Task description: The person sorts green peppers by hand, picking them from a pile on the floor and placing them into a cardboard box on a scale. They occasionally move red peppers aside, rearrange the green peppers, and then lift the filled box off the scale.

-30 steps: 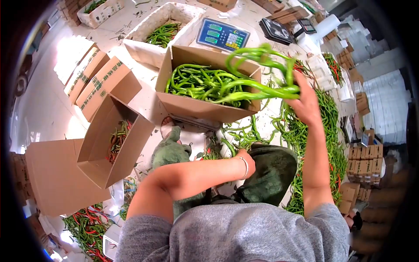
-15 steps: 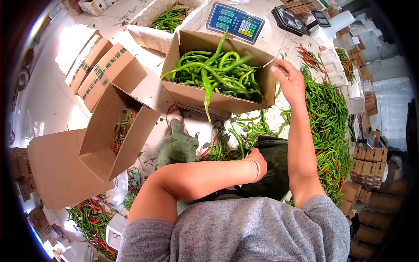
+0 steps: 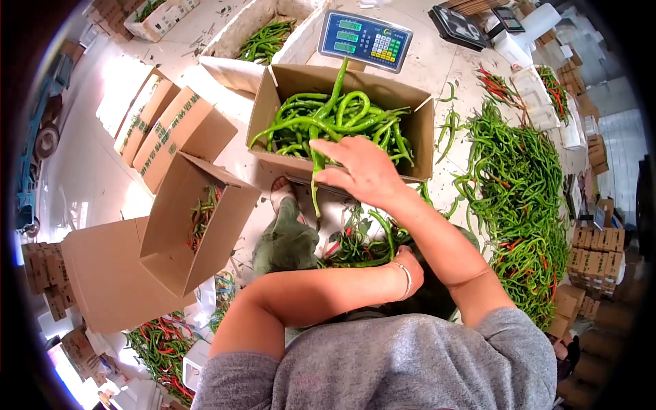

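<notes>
The right hand point(image 3: 365, 171) has moved from the right corner of the brown cardboard box point(image 3: 273, 161) to its front wall. Its fingers are spread beside a long, glossy green pepper point(image 3: 314, 195) dangling there. The left hand point(image 3: 408, 262) lies curled at the lap, its grip hidden.

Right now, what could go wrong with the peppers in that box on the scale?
1. The hanging pepper droops over the front wall of the box, just under the right hand. A nudge could likely slide it out onto the floor.
2. The upright pepper pokes above the rim toward the scale display and might tip out.
</notes>
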{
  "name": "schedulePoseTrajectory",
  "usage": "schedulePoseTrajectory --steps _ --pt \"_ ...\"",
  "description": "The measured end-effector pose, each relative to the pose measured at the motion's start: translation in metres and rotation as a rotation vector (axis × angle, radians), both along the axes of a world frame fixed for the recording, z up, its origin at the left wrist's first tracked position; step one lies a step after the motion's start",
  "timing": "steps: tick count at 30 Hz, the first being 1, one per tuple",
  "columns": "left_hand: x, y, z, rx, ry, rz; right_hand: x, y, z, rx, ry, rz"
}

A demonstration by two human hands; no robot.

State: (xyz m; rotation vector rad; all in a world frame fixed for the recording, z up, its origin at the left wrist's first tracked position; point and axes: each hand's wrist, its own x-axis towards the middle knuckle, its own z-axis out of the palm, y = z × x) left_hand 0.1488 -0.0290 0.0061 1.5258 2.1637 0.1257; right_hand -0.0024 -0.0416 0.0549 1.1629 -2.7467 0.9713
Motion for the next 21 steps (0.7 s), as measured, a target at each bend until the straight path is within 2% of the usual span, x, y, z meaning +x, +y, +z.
schedulePoseTrajectory --steps 2,5,8,10,11,14,16,18,20,21 --pt "-0.001 -0.002 -0.005 0.029 0.069 -0.009 0.000 -0.006 -0.006 -0.068 0.040 -0.024" --pt "-0.012 0.002 0.009 -0.121 0.001 -0.123 -0.001 -0.001 -0.008 -0.055 0.054 -0.068" --pt "-0.008 0.008 0.007 -0.221 -0.040 -0.059 0.000 0.003 -0.011 -0.050 0.064 -0.063" --pt "-0.005 0.007 -0.001 -0.090 -0.022 -0.036 0.005 0.000 -0.006 -0.065 0.015 -0.028" --pt "-0.002 0.007 -0.008 -0.027 -0.012 -0.023 0.006 -0.004 -0.007 0.010 0.006 -0.016" --pt "0.018 0.015 -0.055 0.365 0.168 0.206 0.010 -0.016 -0.008 0.168 -0.047 -0.030" --pt "0.019 0.018 -0.060 0.344 0.171 0.196 0.007 -0.021 -0.013 0.159 -0.085 -0.052" --pt "0.014 0.015 -0.052 0.212 0.132 0.106 -0.001 -0.019 -0.017 0.130 -0.144 -0.027" --pt "-0.006 -0.001 0.005 -0.031 0.048 -0.065 -0.013 -0.007 -0.019 0.078 -0.226 0.040" --pt "-0.011 -0.002 0.020 -0.109 0.014 -0.096 -0.017 0.001 -0.013 0.006 -0.187 0.071"
